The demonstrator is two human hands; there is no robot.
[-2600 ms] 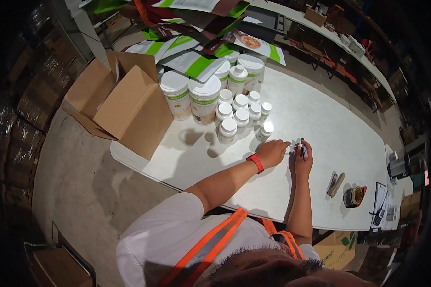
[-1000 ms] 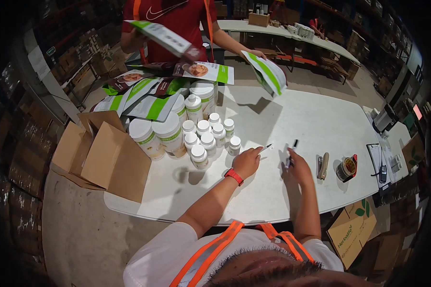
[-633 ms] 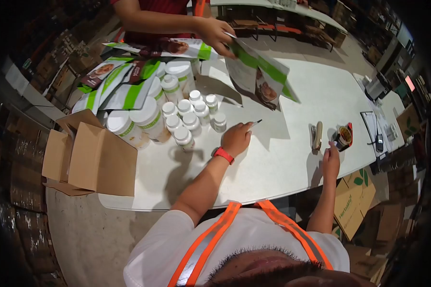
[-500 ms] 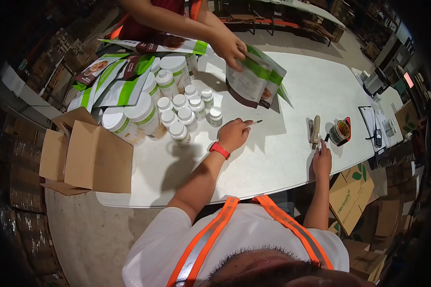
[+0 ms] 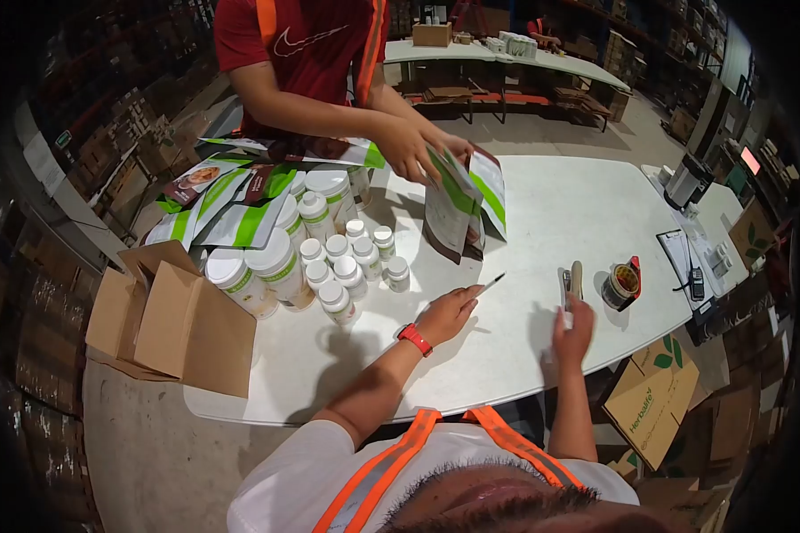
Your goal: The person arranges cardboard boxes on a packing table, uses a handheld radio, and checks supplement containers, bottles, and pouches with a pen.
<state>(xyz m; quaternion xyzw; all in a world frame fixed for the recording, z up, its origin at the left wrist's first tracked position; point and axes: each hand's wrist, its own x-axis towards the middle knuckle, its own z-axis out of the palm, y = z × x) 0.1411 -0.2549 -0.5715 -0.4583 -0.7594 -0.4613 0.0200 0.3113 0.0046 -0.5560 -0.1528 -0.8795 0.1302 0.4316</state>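
My left hand (image 5: 444, 318), with a red watch on its wrist, is closed on a slim pen-like object (image 5: 492, 284) with a dark tip, above the white table (image 5: 507, 355). My right hand (image 5: 574, 329) is at the lower end of a silver tool (image 5: 566, 282) and a beige-handled tool (image 5: 577, 280); blur hides whether it holds anything. A tape roll (image 5: 620, 286) is to its right. Left of my left hand stand several small white bottles (image 5: 336, 300), with larger tubs (image 5: 278, 266) behind them and pouches (image 5: 244, 222) lying on top.
Across the table, a co-worker in a red shirt (image 5: 316, 53) holds upright green-and-white pouches (image 5: 453, 209). An open cardboard box (image 5: 200, 329) is at the left end. A clipboard (image 5: 676, 253) with a radio (image 5: 696, 282) is at the right. A flat carton (image 5: 653, 404) stands below the right edge.
My right hand has moved from the table's middle to the tools; the black marker it held earlier no longer shows. My left hand keeps its pen-like object. The co-worker has brought pouches together upright.
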